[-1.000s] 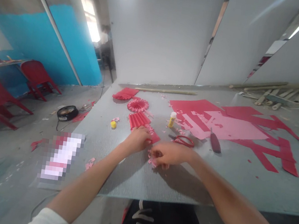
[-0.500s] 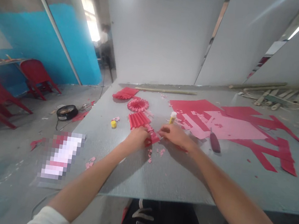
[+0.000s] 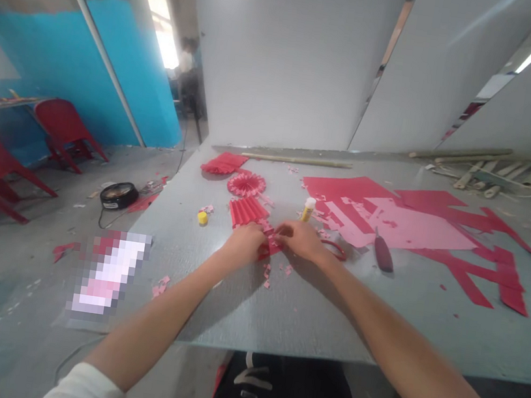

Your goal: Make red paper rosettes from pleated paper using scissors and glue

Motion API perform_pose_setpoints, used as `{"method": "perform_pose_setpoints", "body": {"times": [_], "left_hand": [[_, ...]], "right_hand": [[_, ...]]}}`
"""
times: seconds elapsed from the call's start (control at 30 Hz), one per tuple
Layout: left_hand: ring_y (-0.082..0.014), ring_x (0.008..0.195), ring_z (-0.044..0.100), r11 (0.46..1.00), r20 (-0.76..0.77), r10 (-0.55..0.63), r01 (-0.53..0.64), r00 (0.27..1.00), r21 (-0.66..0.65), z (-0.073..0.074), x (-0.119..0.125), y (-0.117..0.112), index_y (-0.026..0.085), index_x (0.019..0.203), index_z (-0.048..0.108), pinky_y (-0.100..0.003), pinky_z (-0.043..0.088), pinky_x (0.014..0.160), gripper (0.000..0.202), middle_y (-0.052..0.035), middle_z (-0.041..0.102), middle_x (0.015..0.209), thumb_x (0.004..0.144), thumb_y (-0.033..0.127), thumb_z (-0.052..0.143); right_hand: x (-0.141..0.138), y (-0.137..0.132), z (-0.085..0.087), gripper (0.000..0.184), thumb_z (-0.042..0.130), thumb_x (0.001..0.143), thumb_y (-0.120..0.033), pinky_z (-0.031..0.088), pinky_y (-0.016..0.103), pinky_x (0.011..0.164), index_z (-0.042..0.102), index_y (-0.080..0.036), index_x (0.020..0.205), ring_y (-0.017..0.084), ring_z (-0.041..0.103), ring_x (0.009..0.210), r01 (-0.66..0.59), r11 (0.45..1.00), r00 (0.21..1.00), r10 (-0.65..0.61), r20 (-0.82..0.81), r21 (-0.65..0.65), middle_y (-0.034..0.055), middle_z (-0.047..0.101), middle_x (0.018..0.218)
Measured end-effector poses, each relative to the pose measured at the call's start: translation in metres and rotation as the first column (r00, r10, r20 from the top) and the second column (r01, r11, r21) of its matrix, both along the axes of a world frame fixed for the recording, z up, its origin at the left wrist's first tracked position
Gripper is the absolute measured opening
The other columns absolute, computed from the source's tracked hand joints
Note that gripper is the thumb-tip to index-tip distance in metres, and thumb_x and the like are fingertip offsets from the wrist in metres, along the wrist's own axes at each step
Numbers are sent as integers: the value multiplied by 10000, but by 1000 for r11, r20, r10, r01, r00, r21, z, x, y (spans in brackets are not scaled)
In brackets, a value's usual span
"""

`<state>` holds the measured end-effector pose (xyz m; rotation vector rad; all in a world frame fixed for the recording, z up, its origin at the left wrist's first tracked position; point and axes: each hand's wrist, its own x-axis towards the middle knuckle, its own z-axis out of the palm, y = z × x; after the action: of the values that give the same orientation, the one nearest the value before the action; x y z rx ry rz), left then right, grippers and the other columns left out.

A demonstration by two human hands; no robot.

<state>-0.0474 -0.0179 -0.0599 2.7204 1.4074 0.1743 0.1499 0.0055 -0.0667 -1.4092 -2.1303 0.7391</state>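
A strip of red pleated paper [image 3: 247, 211] lies on the table, its near end under my fingers. My left hand [image 3: 248, 244] is closed on that near end, resting on the table. Close beside it, my right hand [image 3: 300, 238] has thumb and fingers pinched at the paper's edge; whatever small piece they hold is hidden. An uncapped glue stick [image 3: 308, 210] stands upright just behind my right hand, and its yellow cap [image 3: 202, 218] sits to the left. Red scissor handles [image 3: 336, 250] show partly beside my right wrist. Small pink paper bits [image 3: 267, 275] lie in front of my hands.
Behind the pleated strip are a round paper rosette [image 3: 246, 184] and a red folded piece [image 3: 224, 163]. Pink sheet paper [image 3: 419, 227], red offcuts [image 3: 474, 278] and a dark red pointed tool [image 3: 383, 252] lie on the right. A thin stick [image 3: 296, 160] lies at the back.
My right hand has moved left, up to the pleated paper beside my left hand. The red scissor handles show more now. My left hand stays in place.
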Motion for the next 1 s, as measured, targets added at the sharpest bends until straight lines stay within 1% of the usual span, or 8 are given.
{"method": "perform_pose_setpoints", "body": {"times": [0.13, 0.27, 0.43, 0.7, 1.0], "left_hand": [[-246, 905, 633, 1000, -34, -10, 10, 999, 5, 1, 1, 0, 161, 873, 776, -342, 478, 770, 226, -120, 691, 881, 900, 206, 557], [-237, 898, 630, 1000, -46, -19, 20, 999, 20, 2, 2, -1, 159, 850, 774, -336, 474, 775, 229, -117, 691, 887, 898, 204, 555], [-235, 900, 628, 999, -49, -9, 10, 999, 31, 2, 2, -1, 152, 860, 769, -340, 477, 792, 209, -115, 687, 883, 889, 208, 570], [-243, 891, 631, 1000, -27, 5, -5, 1000, 13, 5, 3, -4, 151, 848, 763, -339, 465, 756, 192, -115, 695, 882, 880, 178, 576], [-245, 883, 628, 1000, -17, 12, -12, 1000, 24, 5, 3, -5, 140, 814, 745, -356, 471, 769, 189, -124, 688, 884, 870, 163, 566]], "right_hand": [[-4, 1, -2, 123, 715, 845, -291, 466, 258, 722, 746, -176, 871, 185, 684, 810, 70, 997, 997, -69, 21, -14, 53, 762, 851], [-5, 1, -2, 138, 743, 810, -307, 465, 255, 729, 763, -179, 856, 191, 694, 828, 89, 996, 996, -90, -15, -27, 57, 766, 851], [-6, 3, -2, 132, 749, 797, -306, 467, 255, 716, 769, -179, 828, 188, 691, 806, 103, 994, 995, -104, -11, -36, 55, 765, 822], [-7, 4, -2, 93, 742, 797, -263, 474, 257, 719, 777, -181, 824, 198, 705, 824, 129, 990, 991, -126, 54, -53, 74, 777, 848], [-9, 5, -1, 86, 718, 777, -200, 477, 246, 730, 791, -183, 820, 197, 706, 844, 131, 990, 989, -127, 78, -47, 68, 779, 856]]}}
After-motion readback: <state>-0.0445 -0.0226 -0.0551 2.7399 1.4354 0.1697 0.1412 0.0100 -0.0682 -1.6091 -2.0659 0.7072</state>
